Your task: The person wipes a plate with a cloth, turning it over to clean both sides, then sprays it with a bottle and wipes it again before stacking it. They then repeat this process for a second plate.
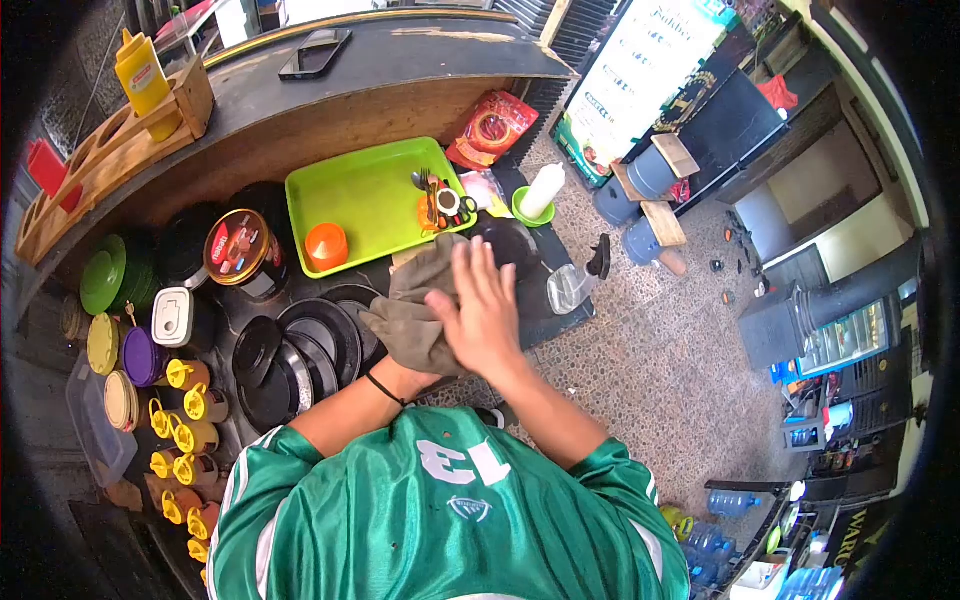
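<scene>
A grey-brown cloth [425, 310] is bunched up in front of my chest, above the counter's front edge. My left hand [405, 378] holds it from below, with most of the fingers hidden in the folds; a black band circles that wrist. Against the cloth's right side lies my right hand [480, 310], its fingers stretched out and the back of the hand turned up. Several black plates [320, 335] overlap on the counter to the left of the cloth. Just beyond my right fingertips is a dark round item [508, 245], partly hidden.
A green tray [360, 200] carries an orange cup [326, 246] and cutlery. A clear spray bottle [570, 288] stands at the counter's right edge, near a white squeeze bottle [544, 192] in a green bowl. Several yellow-lidded containers [205, 402] line the left side.
</scene>
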The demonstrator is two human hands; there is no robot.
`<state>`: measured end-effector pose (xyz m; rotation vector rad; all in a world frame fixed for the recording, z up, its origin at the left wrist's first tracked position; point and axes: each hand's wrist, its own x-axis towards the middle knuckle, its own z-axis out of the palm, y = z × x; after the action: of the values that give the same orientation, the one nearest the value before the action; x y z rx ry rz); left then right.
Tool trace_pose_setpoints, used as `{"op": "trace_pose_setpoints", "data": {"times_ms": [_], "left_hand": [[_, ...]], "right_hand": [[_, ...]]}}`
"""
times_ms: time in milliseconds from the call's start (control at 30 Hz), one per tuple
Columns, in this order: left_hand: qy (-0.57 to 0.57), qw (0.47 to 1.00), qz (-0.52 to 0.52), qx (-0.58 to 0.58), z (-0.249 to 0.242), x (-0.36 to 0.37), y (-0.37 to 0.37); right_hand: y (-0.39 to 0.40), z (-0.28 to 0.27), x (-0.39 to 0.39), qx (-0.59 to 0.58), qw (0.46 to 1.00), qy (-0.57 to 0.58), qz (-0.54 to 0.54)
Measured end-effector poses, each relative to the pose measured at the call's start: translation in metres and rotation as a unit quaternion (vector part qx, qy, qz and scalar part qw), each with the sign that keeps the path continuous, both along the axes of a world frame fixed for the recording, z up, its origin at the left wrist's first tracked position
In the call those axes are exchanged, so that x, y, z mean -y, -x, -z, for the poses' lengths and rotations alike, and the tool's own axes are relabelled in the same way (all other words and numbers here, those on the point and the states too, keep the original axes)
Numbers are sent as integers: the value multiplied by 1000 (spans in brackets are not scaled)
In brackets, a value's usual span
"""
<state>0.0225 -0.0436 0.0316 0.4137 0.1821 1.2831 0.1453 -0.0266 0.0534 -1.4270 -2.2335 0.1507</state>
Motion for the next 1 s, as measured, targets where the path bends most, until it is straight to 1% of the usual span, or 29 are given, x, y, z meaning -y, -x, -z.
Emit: {"op": "trace_pose_setpoints", "data": {"times_ms": [33,67,100,133,167,200,233,267,300,333,367,433,500,533,567,600,633,667,700,733,767,800,833,900,933,967,1000], "left_hand": [[3,1000,-1,0,-3,4,-28],[-47,962,-159,219,-9,11,-72],[-94,850,-304,420,-15,16,-94],[-93,849,-305,422,-14,20,-88],[-92,850,-302,421,13,14,-71],[-164,938,-248,176,52,1,-45],[-225,955,-177,-81,87,-7,-27],[-51,974,-125,-181,63,-4,-12],[-52,974,-127,-181,42,-3,-4],[19,995,-67,-69,26,-2,3],[89,995,-6,44,17,-1,7],[86,996,-14,23,14,-2,9],[119,993,27,9,15,3,10],[74,997,7,11,14,0,5],[73,997,7,11,13,3,5],[101,994,27,23,4,9,6],[129,990,46,36,-1,11,6],[146,980,54,124,0,7,4],[148,980,53,126,-1,5,4],[135,984,39,107,-1,4,4],[121,989,26,87,-1,1,3],[109,986,2,130,10,-7,1],[110,985,4,129,16,-8,0],[68,998,-17,-1,30,-11,-3],[-161,977,-8,139,43,-7,-2],[55,962,-17,266,56,3,1],[110,979,-110,128,47,-3,-5]], "right_hand": [[7,-6,12,-28,998,17,-51],[15,-13,26,-42,995,29,-85],[20,-17,35,-58,991,40,-117],[20,-16,35,-59,991,41,-115],[20,-16,34,-81,985,76,-135],[20,-16,31,-102,976,112,-154],[17,-14,26,-101,977,112,-153],[14,-8,18,-111,978,87,-155],[12,-3,10,-121,978,61,-159],[11,2,5,-137,978,47,-151],[9,5,1,-137,977,48,-153],[1,4,-8,-50,994,-2,-102],[-8,11,-16,4,999,-25,-43],[-12,17,-20,39,999,-19,2],[-16,23,-24,73,996,-14,46],[-16,20,-22,91,992,2,86],[-16,17,-21,92,992,0,84],[-17,14,-19,101,988,4,113],[-17,10,-16,109,984,9,143],[-18,7,-14,138,980,-18,144],[-17,3,-10,139,980,-17,144],[-12,-7,-2,45,996,-14,80],[-7,-16,7,-49,999,-11,16],[8,-20,28,-112,988,74,-83],[20,-9,36,-101,988,83,-87],[25,-2,43,-136,978,143,-72],[23,4,40,-140,977,131,-92]]}}
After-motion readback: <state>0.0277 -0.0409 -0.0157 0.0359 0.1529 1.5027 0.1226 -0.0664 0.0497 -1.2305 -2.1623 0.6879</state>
